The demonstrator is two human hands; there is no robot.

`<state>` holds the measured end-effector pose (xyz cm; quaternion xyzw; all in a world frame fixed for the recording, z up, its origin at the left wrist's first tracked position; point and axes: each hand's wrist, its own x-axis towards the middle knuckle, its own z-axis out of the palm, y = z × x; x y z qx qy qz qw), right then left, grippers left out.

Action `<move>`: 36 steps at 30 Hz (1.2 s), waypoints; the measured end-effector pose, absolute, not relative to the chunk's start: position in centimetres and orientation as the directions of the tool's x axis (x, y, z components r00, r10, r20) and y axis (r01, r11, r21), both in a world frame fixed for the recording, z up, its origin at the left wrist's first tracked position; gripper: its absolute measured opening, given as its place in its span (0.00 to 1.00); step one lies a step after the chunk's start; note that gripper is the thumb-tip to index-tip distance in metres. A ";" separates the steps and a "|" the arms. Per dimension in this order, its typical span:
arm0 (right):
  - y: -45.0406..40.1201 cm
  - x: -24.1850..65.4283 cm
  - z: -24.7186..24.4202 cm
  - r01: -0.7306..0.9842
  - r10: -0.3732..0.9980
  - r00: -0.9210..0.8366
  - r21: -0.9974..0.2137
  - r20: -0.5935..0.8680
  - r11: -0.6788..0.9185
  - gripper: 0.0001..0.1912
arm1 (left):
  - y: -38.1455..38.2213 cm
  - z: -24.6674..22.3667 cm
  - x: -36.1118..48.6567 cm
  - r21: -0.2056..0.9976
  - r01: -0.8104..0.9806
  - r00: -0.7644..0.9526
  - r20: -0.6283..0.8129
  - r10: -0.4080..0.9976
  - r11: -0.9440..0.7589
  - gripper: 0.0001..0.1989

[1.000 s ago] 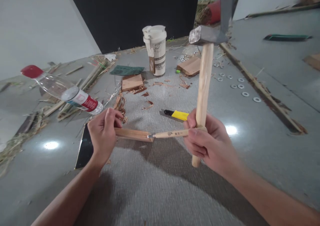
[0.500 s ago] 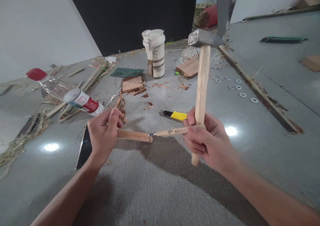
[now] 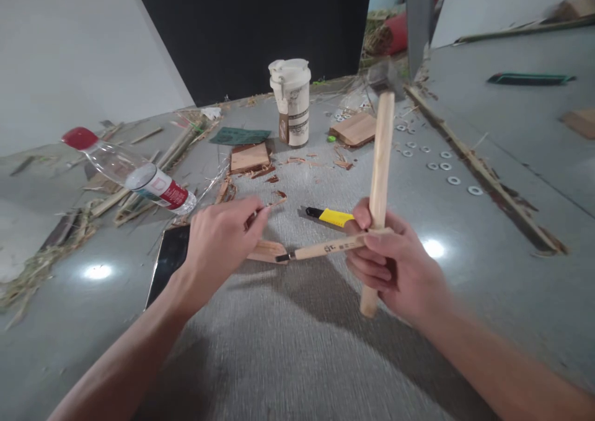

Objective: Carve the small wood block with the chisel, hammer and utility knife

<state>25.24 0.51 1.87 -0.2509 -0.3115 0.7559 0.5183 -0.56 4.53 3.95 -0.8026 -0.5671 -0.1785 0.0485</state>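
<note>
My right hand (image 3: 393, 260) is closed around the wooden handle of an upright hammer (image 3: 382, 154) and also grips a small wood-handled chisel (image 3: 325, 247). The chisel points left, its dark tip at the end of a light wooden strip (image 3: 269, 252). My left hand (image 3: 227, 232) covers the rest of that strip, with thumb and forefinger pinched together above it; anything between them is too small to make out. Just left of my right hand lies a yellow and black utility knife (image 3: 332, 217).
Around lie a red-capped bottle (image 3: 134, 174), a white cup (image 3: 292, 108), a dark phone-like slab (image 3: 168, 263), wooden blocks (image 3: 250, 158), green sheet (image 3: 239, 136), metal washers (image 3: 453, 180), shavings and a long wooden strip (image 3: 488, 176) at right.
My left hand has slid right along the wooden strip, towards the chisel tip, and now hides more of it. The hammer and chisel have shifted slightly right, and the hammer head looks blurred.
</note>
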 end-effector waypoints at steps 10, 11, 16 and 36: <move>1.0 26.0 2.2 -0.742 0.940 -0.335 -0.595 -0.070 -0.309 0.11 | 6.0 5.1 0.5 0.156 0.918 0.363 0.045 0.931 -0.365 0.12; 1.0 26.0 2.1 -0.734 0.940 -0.336 -0.606 -0.067 -0.306 0.11 | 6.0 5.0 0.6 0.167 0.908 0.380 0.055 0.923 -0.384 0.13; 1.1 26.0 2.1 -0.691 0.928 -0.372 -0.664 -0.011 -0.285 0.15 | 6.1 4.6 1.0 0.220 0.875 0.418 0.108 0.902 -0.431 0.19; 0.9 25.6 2.4 -0.761 0.934 -0.356 -0.577 -0.012 -0.297 0.21 | 6.6 4.0 1.4 0.212 0.911 0.346 0.070 0.936 -0.352 0.22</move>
